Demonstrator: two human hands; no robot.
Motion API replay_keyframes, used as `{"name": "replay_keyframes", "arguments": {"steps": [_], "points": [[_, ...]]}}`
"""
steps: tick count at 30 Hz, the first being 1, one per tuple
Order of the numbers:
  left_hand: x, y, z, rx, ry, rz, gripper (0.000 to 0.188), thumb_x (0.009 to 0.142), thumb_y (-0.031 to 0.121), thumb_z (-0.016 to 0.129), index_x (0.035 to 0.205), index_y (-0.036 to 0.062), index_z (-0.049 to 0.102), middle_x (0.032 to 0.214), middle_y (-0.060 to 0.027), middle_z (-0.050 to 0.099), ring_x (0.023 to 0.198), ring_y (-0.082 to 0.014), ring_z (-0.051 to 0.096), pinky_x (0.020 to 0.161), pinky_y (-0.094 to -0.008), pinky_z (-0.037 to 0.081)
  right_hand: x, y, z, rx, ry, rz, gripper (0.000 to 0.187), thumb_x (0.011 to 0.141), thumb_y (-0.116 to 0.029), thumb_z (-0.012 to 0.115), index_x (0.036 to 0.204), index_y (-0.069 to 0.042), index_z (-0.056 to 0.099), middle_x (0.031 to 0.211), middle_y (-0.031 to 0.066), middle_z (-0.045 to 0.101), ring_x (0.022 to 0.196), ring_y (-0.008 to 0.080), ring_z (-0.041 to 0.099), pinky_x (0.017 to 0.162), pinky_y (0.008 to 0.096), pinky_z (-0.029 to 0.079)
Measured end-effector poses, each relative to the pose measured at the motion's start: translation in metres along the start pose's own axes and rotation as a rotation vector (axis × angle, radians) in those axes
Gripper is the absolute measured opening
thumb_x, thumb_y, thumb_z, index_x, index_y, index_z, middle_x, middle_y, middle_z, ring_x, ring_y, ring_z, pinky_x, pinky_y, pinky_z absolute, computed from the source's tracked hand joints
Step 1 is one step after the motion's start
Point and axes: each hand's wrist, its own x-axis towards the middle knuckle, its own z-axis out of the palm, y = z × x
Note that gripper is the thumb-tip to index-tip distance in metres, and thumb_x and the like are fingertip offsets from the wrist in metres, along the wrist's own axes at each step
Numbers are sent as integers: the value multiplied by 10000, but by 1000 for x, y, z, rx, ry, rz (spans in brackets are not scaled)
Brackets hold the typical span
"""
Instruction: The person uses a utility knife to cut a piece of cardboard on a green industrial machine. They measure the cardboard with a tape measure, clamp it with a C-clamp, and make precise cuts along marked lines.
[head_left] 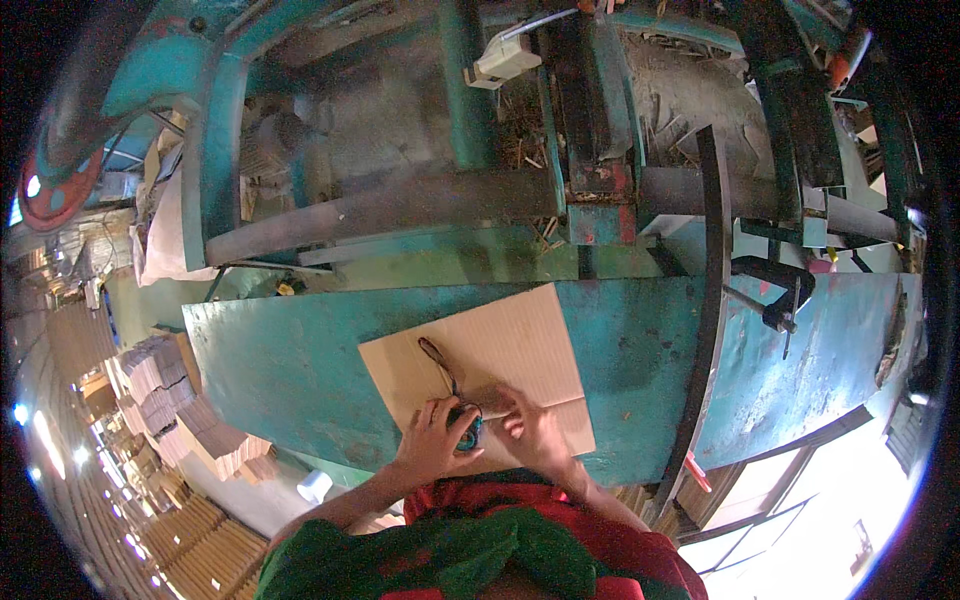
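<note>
A sheet of brown cardboard [520, 345] lies tilted on the teal metal table. Over its near half, my left hand [432, 436] is closed around a round, dark and blue tape measure [467, 428]. The tape measure's dark wrist strap [437, 358] trails away across the cardboard. To the right, my right hand [537, 432] is closed with thumb and finger pinched at the end of the short pale tape drawn from the case. The fingertips partly hide that tape end.
The teal table [290, 345] runs left and right under the sheet. A dark upright metal bar [708, 300] crosses it on the right, beside a black clamp [780, 300]. Teal machine framework stands beyond. Stacked cardboard [165, 385] sits on the left; a red-handled object [697, 472] is near right.
</note>
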Motion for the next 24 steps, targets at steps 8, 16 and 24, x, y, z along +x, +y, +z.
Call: {"name": "replay_keyframes", "arguments": {"steps": [8, 16, 24], "points": [[22, -16, 0, -867, -88, -178, 565, 935, 357, 680, 1426, 122, 528, 1440, -134, 521, 1251, -300, 603, 1058, -439, 505, 7, -17, -5, 135, 34, -268, 925, 829, -204, 863, 1550, -43, 308, 1401, 169, 561, 1261, 280, 601, 1005, 429, 530], [106, 7, -29, -2137, -305, -276, 563, 1042, 374, 560, 1526, 133, 399, 1458, -53, 489, 1311, -200, 524, 1089, -377, 467, 29, -63, -38, 8, 313, -314, 1011, 790, -276, 889, 1549, 17, 288, 1421, 273, 529, 1320, 416, 549, 1085, 466, 475], [133, 23, -73, -1584, -203, -163, 604, 1015, 513, 563, 1429, 82, 477, 1354, -40, 563, 1204, -140, 562, 985, -323, 497, 33, -76, -82, -157, 416, -472, 875, 765, -296, 875, 1468, -7, 443, 1383, 229, 551, 1291, 390, 555, 1070, 458, 476]]}}
